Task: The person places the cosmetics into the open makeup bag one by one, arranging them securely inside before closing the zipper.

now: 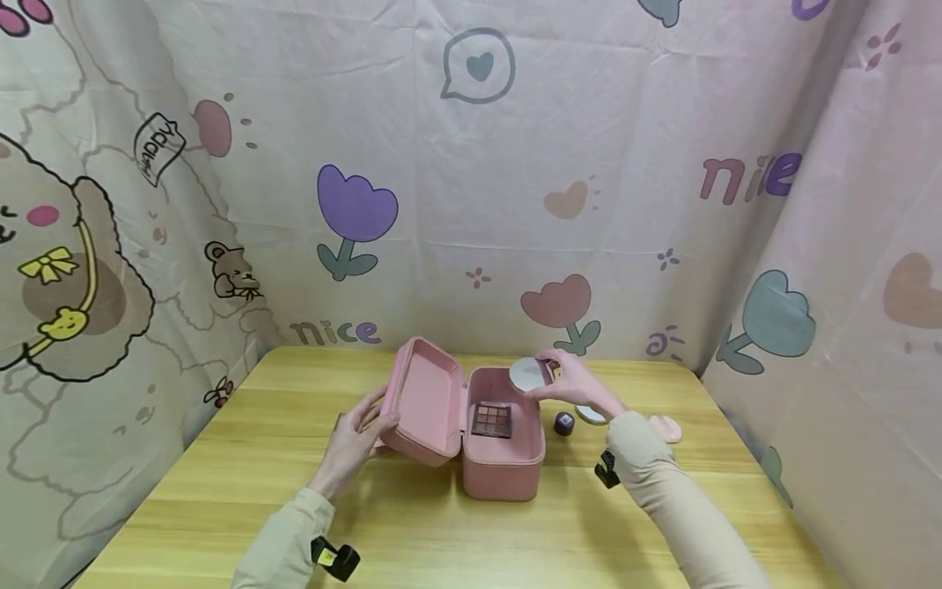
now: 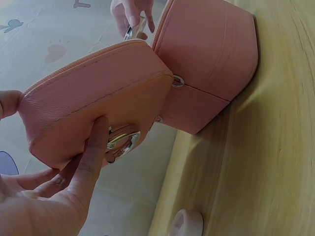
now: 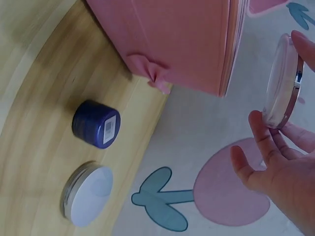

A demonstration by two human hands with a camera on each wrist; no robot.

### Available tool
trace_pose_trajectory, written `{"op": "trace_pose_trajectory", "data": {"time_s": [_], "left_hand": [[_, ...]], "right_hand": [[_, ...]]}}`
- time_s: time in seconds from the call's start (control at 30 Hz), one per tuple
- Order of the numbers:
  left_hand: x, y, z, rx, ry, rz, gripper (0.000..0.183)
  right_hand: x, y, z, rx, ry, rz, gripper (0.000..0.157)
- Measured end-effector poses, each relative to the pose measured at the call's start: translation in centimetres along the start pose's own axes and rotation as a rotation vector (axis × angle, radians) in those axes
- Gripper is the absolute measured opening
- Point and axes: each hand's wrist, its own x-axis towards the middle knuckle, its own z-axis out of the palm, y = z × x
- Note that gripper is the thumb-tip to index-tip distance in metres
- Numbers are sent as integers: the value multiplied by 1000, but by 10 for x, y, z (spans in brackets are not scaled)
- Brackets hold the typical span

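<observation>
A pink cosmetic case [image 1: 503,481] stands on the table with its lid [image 1: 427,401] swung out to the left. My left hand [image 1: 352,442] grips that lid by its outer end, thumb at the rim and fingers spread under its top, near the metal-trimmed handle [image 2: 123,142]. Inside the case lies an eyeshadow palette [image 1: 491,420] with several brown and pink pans. Over the back right corner of the case, my right hand [image 1: 577,384] pinches a round compact [image 3: 283,83] by its edge, thumb and fingers on opposite sides.
Right of the case stand a dark blue jar [image 1: 564,423] and a round white-topped compact [image 3: 91,194]. Farther right lies a pink powder puff [image 1: 666,428]. A pale pink round object [image 2: 187,223] sits beyond the lid on the left. A printed curtain [image 1: 471,204] hangs behind the table.
</observation>
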Motion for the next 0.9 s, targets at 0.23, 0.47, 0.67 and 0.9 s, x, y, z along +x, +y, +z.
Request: {"op": "trace_pose_trajectory", "data": {"time_s": [0.23,0.47,0.67,0.9], "left_hand": [[-1,-2,0,1,-10,12,66],[-2,-2,-1,10,-2,10,67],[-1,-1,-1,8,0,4,67],[0,0,0,7,-1,5,66]], "right_hand": [[8,-3,12,-56,-52,-52,75],[11,-6,21,-42,-98,-12,79],[13,-8,26,-73,-89,-52,80],[23,-8,35,-106,-122,-82,60]]}}
